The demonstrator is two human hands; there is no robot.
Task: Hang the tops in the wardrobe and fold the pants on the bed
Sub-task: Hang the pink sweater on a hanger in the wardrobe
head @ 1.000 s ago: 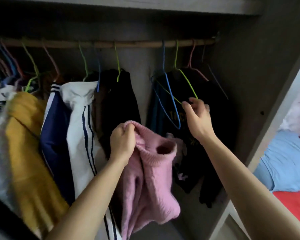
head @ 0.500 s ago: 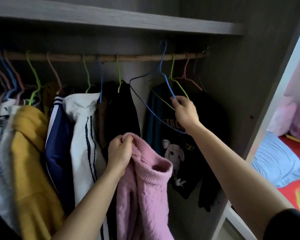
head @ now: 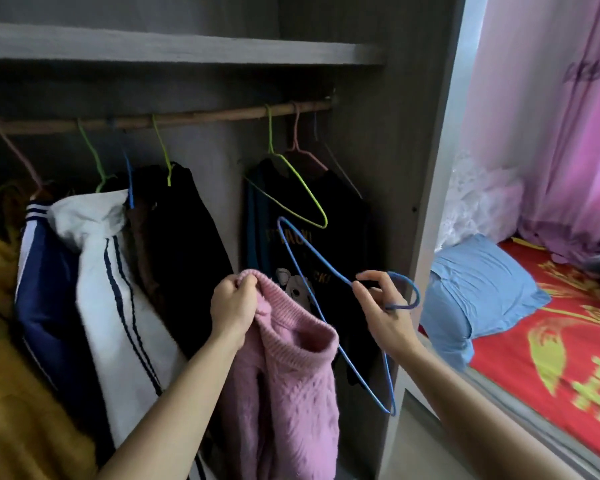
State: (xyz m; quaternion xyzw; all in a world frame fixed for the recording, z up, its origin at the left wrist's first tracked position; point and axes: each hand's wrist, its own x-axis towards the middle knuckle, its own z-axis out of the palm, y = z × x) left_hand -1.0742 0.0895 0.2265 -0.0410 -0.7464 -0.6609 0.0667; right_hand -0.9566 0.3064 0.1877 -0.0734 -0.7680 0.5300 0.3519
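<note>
Clutching pink sweater [head: 291,393] with left hand [head: 232,306], right hand [head: 381,313] pinches blue hanger [head: 389,386].

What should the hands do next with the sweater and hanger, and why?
Probably slip the blue hanger into the pink sweater through its neck: the right hand holds the hanger off the rail, the left hand grips the open collar, the hanger not yet inside.

Cut off at the bottom edge: sweater [head: 284,393]. Hidden behind its collar: a stretch of the hanger [head: 389,382]. Cut off at the left edge: rail [head: 201,116], yellow top [head: 0,393]. Partly covered by left hand [head: 232,306] and sweater: print on black top [head: 347,220], unreadable. Blurred at right: bed [head: 568,341] pattern.
</note>
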